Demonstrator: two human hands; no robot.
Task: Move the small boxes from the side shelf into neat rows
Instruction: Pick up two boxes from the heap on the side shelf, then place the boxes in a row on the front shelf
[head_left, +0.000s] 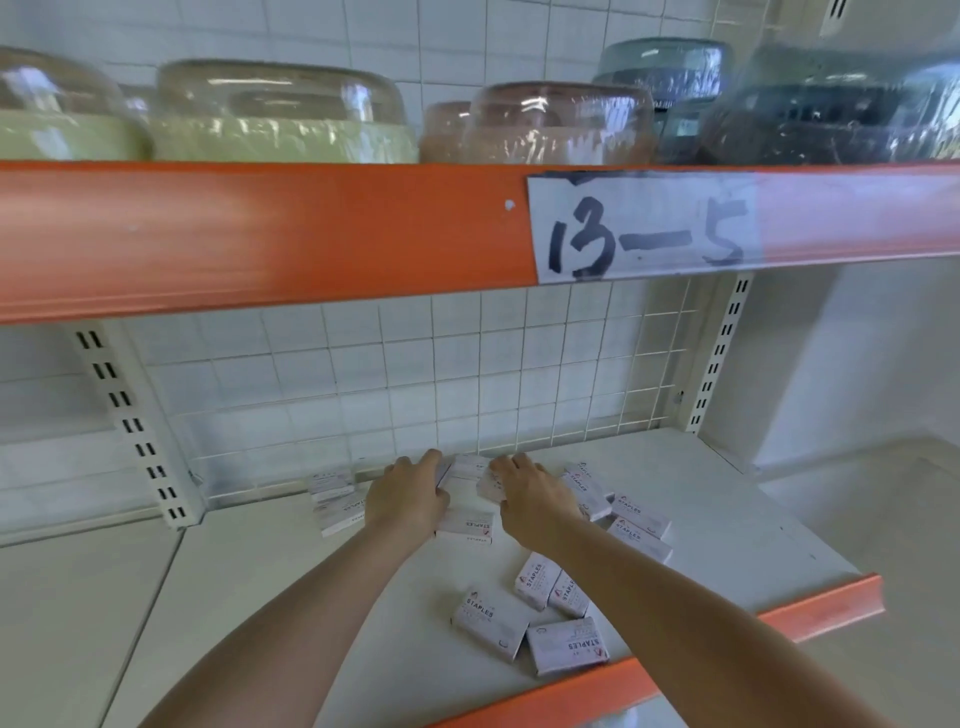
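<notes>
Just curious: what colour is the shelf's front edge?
Orange front edge, clearest in the head view.

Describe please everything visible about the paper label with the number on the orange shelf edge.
The paper label is a white sheet with "13-5" handwritten in dark, thick strokes. It sits flat on the front of the upper orange shelf edge, right of the middle, and appears covered by clear glossy film. Its lower edge hangs slightly below the beam. Nothing touches it; both hands are far below.
</notes>
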